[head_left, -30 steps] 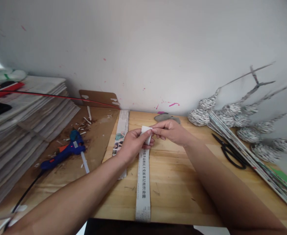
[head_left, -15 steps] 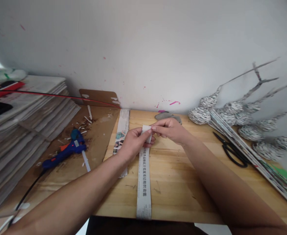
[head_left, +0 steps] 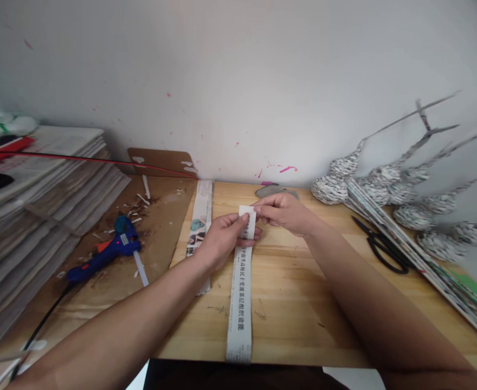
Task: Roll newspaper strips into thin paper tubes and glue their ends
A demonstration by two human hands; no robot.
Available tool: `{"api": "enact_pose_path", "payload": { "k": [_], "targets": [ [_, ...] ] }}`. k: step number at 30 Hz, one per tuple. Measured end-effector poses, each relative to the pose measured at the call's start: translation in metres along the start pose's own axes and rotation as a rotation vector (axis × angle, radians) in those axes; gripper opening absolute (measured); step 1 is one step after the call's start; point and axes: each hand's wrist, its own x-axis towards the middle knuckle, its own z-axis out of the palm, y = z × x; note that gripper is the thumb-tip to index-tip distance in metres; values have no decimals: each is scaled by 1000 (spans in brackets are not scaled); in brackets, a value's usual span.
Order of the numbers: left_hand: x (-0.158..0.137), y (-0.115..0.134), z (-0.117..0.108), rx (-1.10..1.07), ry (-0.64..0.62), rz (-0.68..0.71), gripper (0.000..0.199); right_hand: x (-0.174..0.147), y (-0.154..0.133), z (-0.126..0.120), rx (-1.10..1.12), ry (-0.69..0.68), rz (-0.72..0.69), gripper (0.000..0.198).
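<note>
A long newspaper strip (head_left: 242, 303) runs from my hands toward the front edge of the wooden table, where its near end bends over the edge. My left hand (head_left: 227, 238) pinches the strip near its far end, thumb on top and fingers beneath. At the far right corner of that end, my right hand (head_left: 281, 211) has its thumb and forefinger closed on the paper. Its other fingers are curled. Left of my left hand lies a stack of newspaper strips (head_left: 202, 203) with a coloured picture, partly covered by my hand and forearm.
A blue glue gun (head_left: 118, 244) rests on brown cardboard (head_left: 157, 238) at left, beside a tall newspaper pile (head_left: 55, 211). Black scissors (head_left: 385, 249), rolled paper sticks (head_left: 409, 244) and several woven paper gourds (head_left: 330, 190) lie at right. A grey stone-like piece (head_left: 271, 190) sits near the wall.
The far end of the strip now lies flatter and shows more print. My right fingers have shifted slightly right, to its corner. The whole view has moved a little.
</note>
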Motion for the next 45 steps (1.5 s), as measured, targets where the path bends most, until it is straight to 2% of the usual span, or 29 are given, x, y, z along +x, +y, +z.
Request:
{"api": "enact_pose_path", "payload": {
  "k": [7, 12, 23, 27, 29, 35, 45],
  "targets": [
    [0, -2, 0, 23, 15, 51, 34, 2, 3, 3, 84, 55, 50, 22],
    [0, -1, 0, 55, 26, 56, 31, 4, 7, 4, 95, 88, 24, 22],
    [-1, -2, -1, 117, -11, 52, 30, 5, 10, 11, 63, 147, -13, 32],
    [-1, -2, -1, 91, 20, 39, 28, 3, 5, 6, 133, 179, 37, 37],
    [-1, -1, 0, 76, 36, 23, 27, 1, 2, -1, 142, 163, 71, 39],
    [-1, 0, 1, 77, 33, 27, 29, -3, -1, -9, 57, -41, 83, 35],
    [-1, -2, 0, 99, 12, 25, 30, -1, 1, -1, 19, -21, 52, 29]
  ]
}}
